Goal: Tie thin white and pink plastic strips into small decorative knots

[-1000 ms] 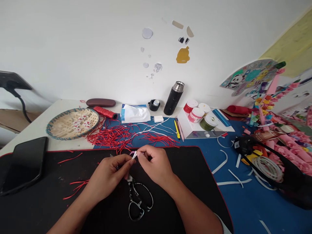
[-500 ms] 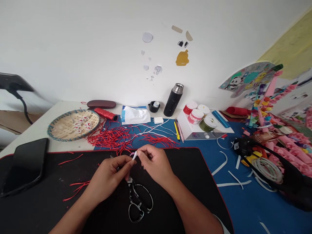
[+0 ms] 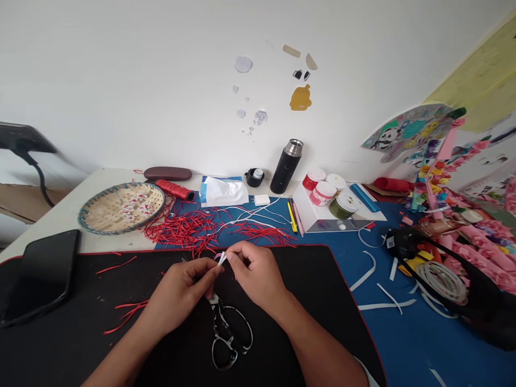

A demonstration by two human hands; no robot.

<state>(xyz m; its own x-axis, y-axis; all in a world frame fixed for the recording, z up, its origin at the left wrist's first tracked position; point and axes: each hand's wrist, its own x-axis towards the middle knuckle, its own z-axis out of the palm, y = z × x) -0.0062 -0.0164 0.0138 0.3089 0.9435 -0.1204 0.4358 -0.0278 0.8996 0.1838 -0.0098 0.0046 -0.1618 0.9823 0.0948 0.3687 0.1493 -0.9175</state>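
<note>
Between thumb and forefinger, my left hand (image 3: 181, 290) pinches a small folded white strip (image 3: 221, 258) that stands up from the fingertips. My right hand (image 3: 256, 274) has its thumb and forefinger closed at the strip's upper right side. A thin purple-pink piece (image 3: 216, 256) shows just behind the strip. Beneath the hands, scissors (image 3: 226, 336) lie on the black mat (image 3: 306, 322), their blades partly covered by my left hand. Cut red cords (image 3: 129, 309) rest on the mat left of my left wrist.
A pile of red cords (image 3: 177, 231) lies behind the mat, near a woven basket (image 3: 100, 215) and a red thread spool (image 3: 175, 190). A phone (image 3: 42, 274) is at left. A black flask (image 3: 287, 167) and paint jars (image 3: 322, 192) stand behind. White strips (image 3: 387, 305) lie at right.
The white strip's top now looks spread into two ends, where it looked like one narrow piece before. Both hands stay nearly in place.
</note>
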